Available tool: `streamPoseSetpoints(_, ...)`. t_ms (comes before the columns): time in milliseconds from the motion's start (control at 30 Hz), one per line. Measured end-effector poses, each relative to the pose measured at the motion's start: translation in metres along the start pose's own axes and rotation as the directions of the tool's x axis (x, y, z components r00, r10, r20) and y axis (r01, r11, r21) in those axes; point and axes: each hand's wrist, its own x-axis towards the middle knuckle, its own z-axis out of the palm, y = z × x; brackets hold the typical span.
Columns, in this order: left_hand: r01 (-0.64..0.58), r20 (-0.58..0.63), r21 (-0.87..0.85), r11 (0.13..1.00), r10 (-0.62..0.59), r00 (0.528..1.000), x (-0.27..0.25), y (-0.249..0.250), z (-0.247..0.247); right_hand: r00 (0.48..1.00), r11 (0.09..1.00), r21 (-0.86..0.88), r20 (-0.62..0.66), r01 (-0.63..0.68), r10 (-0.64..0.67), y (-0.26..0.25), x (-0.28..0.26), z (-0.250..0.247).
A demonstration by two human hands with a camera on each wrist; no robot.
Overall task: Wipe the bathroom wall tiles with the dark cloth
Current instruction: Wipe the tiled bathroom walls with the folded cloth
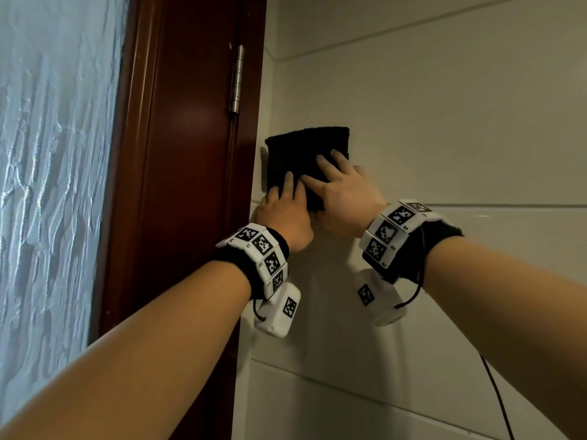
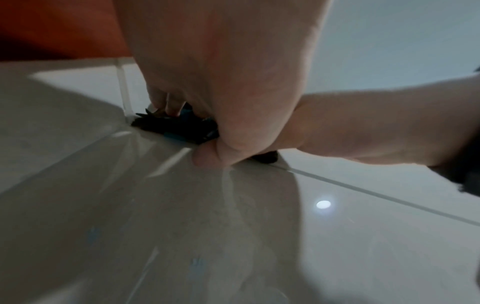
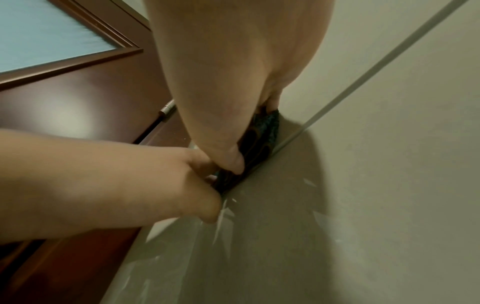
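Note:
A folded dark cloth (image 1: 305,147) lies flat against the pale wall tiles (image 1: 444,122), close to the door frame. My left hand (image 1: 282,204) presses its lower left part with straight fingers. My right hand (image 1: 340,188) lies beside it, fingers spread flat over the cloth's lower right. In the left wrist view the cloth (image 2: 176,125) shows under my left fingers (image 2: 166,102), the thumb down on the tile. In the right wrist view my right hand (image 3: 221,82) covers the cloth (image 3: 267,127), its thumb at the cloth's lower edge.
A dark red-brown door frame (image 1: 190,154) with a metal hinge (image 1: 236,81) runs just left of the cloth, and frosted glass (image 1: 47,154) lies further left. Grout lines cross the tiles. A thin black cable (image 1: 498,398) hangs below my right wrist.

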Motion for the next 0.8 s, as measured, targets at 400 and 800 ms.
streamPoseSetpoints(400, 0.015, -0.016, -0.207, 0.978, -0.019, 1.0, 0.046, -0.004, -0.03, 0.999, 0.994, -0.1, -0.014, -0.046, 0.045, 0.012, 0.042, -0.016)
streamPoseSetpoints(800, -0.049, -0.192, -0.314, 0.948, -0.013, 0.981, 0.105, 0.007, -0.088, 0.988, 0.988, -0.057, -0.074, -0.141, 0.137, 0.048, 0.1, -0.046)
